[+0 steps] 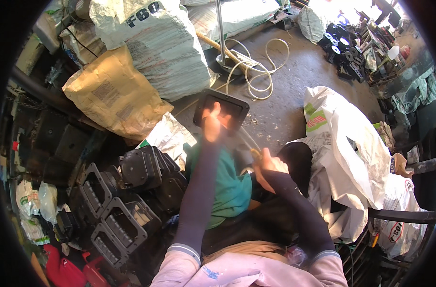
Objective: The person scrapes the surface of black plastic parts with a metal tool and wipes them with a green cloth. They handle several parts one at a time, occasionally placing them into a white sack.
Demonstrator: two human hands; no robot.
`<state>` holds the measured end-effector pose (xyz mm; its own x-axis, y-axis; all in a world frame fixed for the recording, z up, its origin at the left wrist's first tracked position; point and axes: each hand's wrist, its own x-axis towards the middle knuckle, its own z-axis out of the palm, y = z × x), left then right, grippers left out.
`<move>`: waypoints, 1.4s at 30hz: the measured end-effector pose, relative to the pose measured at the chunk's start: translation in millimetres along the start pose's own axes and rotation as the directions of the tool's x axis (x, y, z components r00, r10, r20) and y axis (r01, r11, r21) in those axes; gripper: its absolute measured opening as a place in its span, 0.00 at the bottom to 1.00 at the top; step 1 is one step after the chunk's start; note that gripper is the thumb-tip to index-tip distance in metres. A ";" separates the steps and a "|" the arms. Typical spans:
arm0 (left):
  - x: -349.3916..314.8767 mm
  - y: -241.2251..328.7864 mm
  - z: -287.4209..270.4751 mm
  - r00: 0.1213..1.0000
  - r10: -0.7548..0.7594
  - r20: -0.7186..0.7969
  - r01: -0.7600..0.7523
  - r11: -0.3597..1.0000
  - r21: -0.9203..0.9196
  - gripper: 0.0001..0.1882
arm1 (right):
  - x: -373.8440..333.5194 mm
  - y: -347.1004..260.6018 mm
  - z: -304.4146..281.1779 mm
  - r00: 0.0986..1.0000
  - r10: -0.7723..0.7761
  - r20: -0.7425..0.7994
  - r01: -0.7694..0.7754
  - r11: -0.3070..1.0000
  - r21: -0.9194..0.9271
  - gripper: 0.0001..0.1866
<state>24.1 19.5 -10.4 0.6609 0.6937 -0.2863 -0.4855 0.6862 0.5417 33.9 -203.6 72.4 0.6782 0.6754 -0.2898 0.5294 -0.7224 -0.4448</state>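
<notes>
My left hand (212, 125) is out in front of me at a black rectangular plastic housing (238, 104), its fingers partly curled in the recessed face and supporting the part. The housing has a raised rim with rounded corners. Closer to my body, my right hand (272, 165) is closed around a thin tool with a yellowish handle end (256, 153). A pale, narrow, blurred length runs from that hand up toward the housing's lower edge; its exact kind cannot be made out. A teal cloth (227, 186) lies across my lap beneath both forearms.
Several black housings (120, 222) with rectangular openings are stacked at my left. A brown paper sack (115, 93) and a large white sack (151, 48) stand beyond them. A coiled pale hose (263, 76) lies on the floor (294, 112). To my right slumps a white woven sack (342, 158).
</notes>
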 end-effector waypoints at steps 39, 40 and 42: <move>-35.5 -42.0 -0.7 0.789 -0.258 0.558 -0.587 -0.584 0.561 0.30 | 28.8 50.9 -25.8 0.970 0.194 0.146 -0.229 0.930 0.288 0.21; -35.2 -42.4 -1.4 0.784 -0.260 0.564 -0.592 -0.585 0.554 0.30 | 29.5 50.5 -26.2 0.948 0.253 0.191 -0.307 0.883 0.356 0.22; -34.2 -44.5 -3.6 0.778 -0.263 0.570 -0.601 -0.576 0.554 0.30 | 30.6 46.4 -23.9 0.976 0.202 0.081 -0.210 0.970 0.122 0.22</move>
<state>21.1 -33.9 -27.6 0.9684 0.2345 0.0851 0.1998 -0.9334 0.2981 91.4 -220.1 63.1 0.7272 0.5257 -0.4414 0.3089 -0.8249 -0.4735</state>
